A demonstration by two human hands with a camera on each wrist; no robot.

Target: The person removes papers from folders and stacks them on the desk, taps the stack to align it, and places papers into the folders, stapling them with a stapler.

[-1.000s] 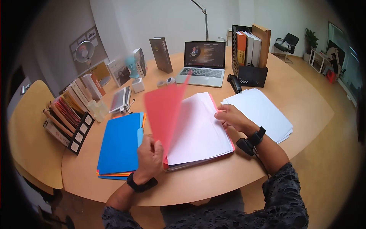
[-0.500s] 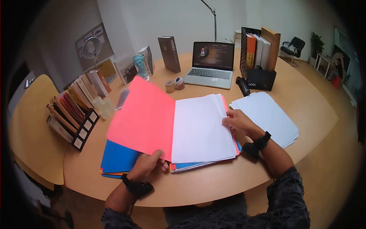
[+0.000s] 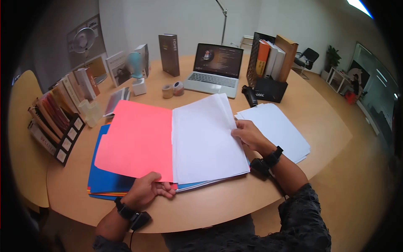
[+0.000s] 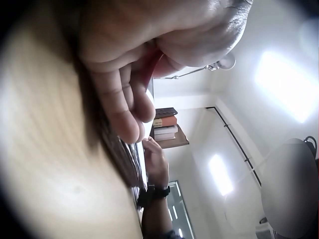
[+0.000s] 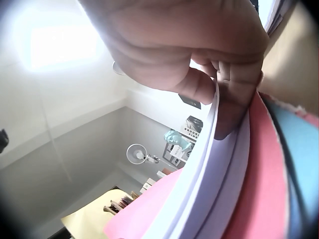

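A pink folder (image 3: 136, 140) lies spread open, its cover to the left over a stack of blue folders (image 3: 100, 168). My left hand (image 3: 147, 191) pinches the cover's lower edge, thumb on top and fingers beneath. White sheets (image 3: 205, 138) fill the right side of the folder. My right hand (image 3: 253, 136) grips several of these sheets by their right edge. In the right wrist view the thumb (image 5: 199, 87) presses the near side of the sheets, with fingers behind them. Past those fingers show the pink back cover (image 5: 264, 169) and a blue folder (image 5: 299, 154).
Loose white paper (image 3: 279, 134) lies to the right, below a black stapler (image 3: 249, 95). Behind stand a laptop (image 3: 214, 80), tape rolls (image 3: 173, 89) and a black book holder (image 3: 270, 90). A file rack (image 3: 69, 140) and a clear holder (image 3: 90, 112) are at the left.
The pink cover has swung from upright over to the left, with my left hand moving left and down. My right hand stays at the sheets' right edge, which now bows up a little.
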